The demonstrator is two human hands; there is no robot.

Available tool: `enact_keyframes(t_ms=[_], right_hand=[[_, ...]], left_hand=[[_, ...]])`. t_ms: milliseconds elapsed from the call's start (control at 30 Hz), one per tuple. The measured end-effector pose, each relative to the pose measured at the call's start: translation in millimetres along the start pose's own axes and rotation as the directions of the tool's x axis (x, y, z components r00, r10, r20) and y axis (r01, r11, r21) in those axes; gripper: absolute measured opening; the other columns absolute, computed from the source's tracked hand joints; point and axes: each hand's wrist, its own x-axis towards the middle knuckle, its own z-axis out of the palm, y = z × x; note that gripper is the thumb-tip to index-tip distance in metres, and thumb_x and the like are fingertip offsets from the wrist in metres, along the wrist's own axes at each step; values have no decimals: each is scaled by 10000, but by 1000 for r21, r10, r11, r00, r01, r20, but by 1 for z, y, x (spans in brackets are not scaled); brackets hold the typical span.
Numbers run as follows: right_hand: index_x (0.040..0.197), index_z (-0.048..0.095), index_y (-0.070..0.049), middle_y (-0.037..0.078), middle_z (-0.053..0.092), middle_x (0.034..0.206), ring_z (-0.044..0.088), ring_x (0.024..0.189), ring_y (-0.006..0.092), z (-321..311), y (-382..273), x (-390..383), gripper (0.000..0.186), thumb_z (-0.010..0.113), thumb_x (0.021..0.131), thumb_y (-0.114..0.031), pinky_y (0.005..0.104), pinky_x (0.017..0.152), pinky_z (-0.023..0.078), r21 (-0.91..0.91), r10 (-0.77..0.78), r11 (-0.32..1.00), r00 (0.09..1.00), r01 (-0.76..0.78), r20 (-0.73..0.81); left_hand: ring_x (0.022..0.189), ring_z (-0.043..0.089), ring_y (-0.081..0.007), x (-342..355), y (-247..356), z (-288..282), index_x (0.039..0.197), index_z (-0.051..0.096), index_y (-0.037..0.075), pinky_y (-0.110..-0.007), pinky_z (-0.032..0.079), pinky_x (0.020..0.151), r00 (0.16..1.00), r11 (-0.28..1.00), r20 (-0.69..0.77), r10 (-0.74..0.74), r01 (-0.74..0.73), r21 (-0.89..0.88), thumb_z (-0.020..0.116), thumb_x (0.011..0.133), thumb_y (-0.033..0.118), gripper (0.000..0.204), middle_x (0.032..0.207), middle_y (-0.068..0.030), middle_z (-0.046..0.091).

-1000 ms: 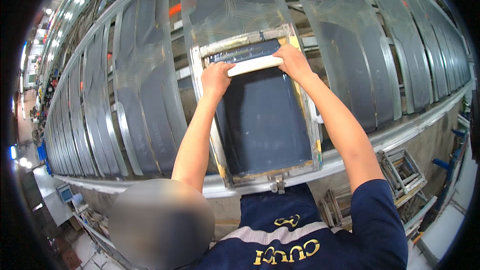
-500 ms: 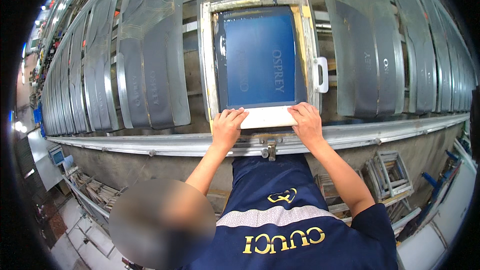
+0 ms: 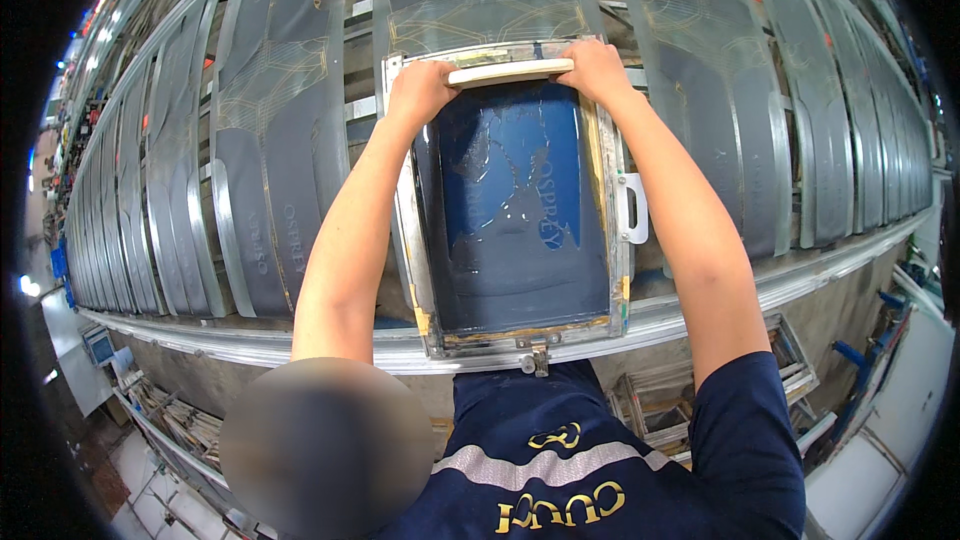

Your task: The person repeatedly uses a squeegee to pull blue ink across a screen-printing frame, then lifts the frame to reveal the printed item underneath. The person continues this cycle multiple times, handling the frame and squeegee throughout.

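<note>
My left hand (image 3: 422, 92) is closed around the left end of a long pale squeegee (image 3: 510, 71), and my right hand (image 3: 590, 70) grips its right end. The squeegee lies across the far end of a framed printing screen (image 3: 618, 270) with worn metal edges and yellowed tape. Inside, dark ink (image 3: 510, 295) covers much of the blue mesh (image 3: 485, 130) in uneven patches, with faint lettering showing. A white handle (image 3: 630, 208) sticks out on the screen's right side, and a metal clamp (image 3: 540, 360) sits at its near edge, by my body.
Long rows of grey shaped panels (image 3: 260, 160) on translucent plates run left and right along a metal rail (image 3: 200, 332). Stacked empty frames (image 3: 780, 365) stand below the rail at lower right. Slats and more frames (image 3: 165, 410) are at lower left, near a small monitor (image 3: 97, 345).
The squeegee and both hands went from the screen's far end to the near end half a second ago, and are now back at the far end. Ink now partly covers the blue mesh.
</note>
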Motion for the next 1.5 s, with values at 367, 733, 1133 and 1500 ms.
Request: enact_keyframes(t_ms=[367,733,1133,1500], right_hand=[[1050,737,-77,102,677,1015,641,1022,309,44,-42,-213,367,765,686,-34,436,906,474,207,-124,963,965,173,-229],[1093,721,-95,34,658,1105,585,1186,236,21,-94,-324,472,806,629,-60,468,1044,391,203,-89,974,993,103,-76],[971,787,-186,27,734,991,644,1069,240,11,-9,-24,224,808,748,-191,452,956,424,14,-98,994,969,104,-228],[962,791,-153,82,732,982,673,1006,298,33,1,-41,273,857,698,-157,446,875,499,159,-14,986,986,41,-167]], left_hand=[[782,648,-284,-198,61,50,1024,789,161,-411,529,695,989,996,-117,88,-84,36,670,861,29,241,859,-61,719],[1006,691,-234,-317,88,60,1095,755,169,-384,531,800,970,988,-189,154,-151,28,676,739,-41,421,1148,2,750],[888,720,-349,-24,3,-6,1105,795,232,-448,581,819,997,999,-75,7,-10,-47,717,822,146,306,952,-117,758],[939,717,-338,-34,18,8,1073,802,227,-445,570,855,997,997,35,-76,76,-17,728,792,137,304,978,-115,759]])
